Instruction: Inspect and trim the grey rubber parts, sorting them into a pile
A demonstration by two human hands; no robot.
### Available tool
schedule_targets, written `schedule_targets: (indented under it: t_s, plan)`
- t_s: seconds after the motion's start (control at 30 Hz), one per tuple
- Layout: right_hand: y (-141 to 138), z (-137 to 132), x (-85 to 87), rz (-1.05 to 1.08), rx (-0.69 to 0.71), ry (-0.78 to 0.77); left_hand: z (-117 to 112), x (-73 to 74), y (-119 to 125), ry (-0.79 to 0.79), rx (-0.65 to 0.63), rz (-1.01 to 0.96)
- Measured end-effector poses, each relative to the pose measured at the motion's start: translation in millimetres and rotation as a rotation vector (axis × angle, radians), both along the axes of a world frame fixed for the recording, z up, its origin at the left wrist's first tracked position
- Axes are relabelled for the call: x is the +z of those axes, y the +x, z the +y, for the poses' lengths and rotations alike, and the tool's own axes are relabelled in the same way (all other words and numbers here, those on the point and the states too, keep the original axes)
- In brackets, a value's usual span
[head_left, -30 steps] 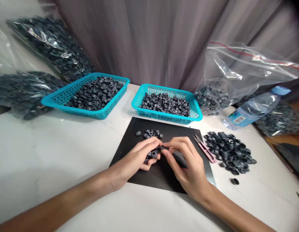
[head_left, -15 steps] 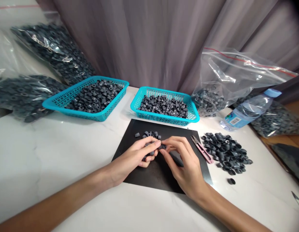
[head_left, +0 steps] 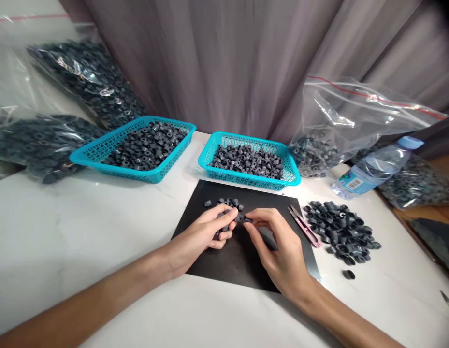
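Over a black mat (head_left: 231,270), my left hand (head_left: 213,227) is closed round several small dark grey cylindrical pieces, one of them showing at its thumb tip. My right hand (head_left: 275,241) pinches another dark grey cylindrical piece (head_left: 248,220) between thumb and fingertips, close to the left fingertips. Whether the two pieces touch is hard to make out. Behind the left hand lies a small cluster of the same grey pieces (head_left: 230,203), with a lone one (head_left: 208,203) to its left. Pink thread snips (head_left: 304,227) rest along the mat's right edge.
Two blue plastic baskets, a left one (head_left: 137,174) and a middle one (head_left: 253,181), hold grey pieces. Dark hollow caps (head_left: 342,229) are heaped right of the mat. Bags of pieces stand left (head_left: 46,140) and right (head_left: 314,150), beside a water bottle (head_left: 376,169).
My right hand has drawn slightly away to the right with its piece, widening the space between the fingertips. The whole view has shifted a little.
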State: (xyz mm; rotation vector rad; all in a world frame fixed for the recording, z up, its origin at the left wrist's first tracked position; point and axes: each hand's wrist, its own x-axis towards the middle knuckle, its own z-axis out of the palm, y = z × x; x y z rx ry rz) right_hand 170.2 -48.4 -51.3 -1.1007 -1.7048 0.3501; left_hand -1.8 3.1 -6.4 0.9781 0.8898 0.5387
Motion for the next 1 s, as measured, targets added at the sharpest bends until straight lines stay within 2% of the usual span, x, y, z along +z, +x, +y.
schedule_targets:
  t_s: [0.3, 0.63, 1.0]
  plan:
    - [1.6, 0.8, 3.4, -0.063, -0.01, -0.042, -0.8, -2.4, -0.8, 0.004, -0.017, 0.007]
    - [2.2, 1.9, 3.1, -0.044, -0.05, -0.06, 1.0, -1.7, 0.2, -0.027, 0.039, -0.014]
    - [1.9, 0.3, 4.9, -0.017, -0.057, -0.074, 2.9, 1.4, 0.0, -0.162, 0.03, -0.131]
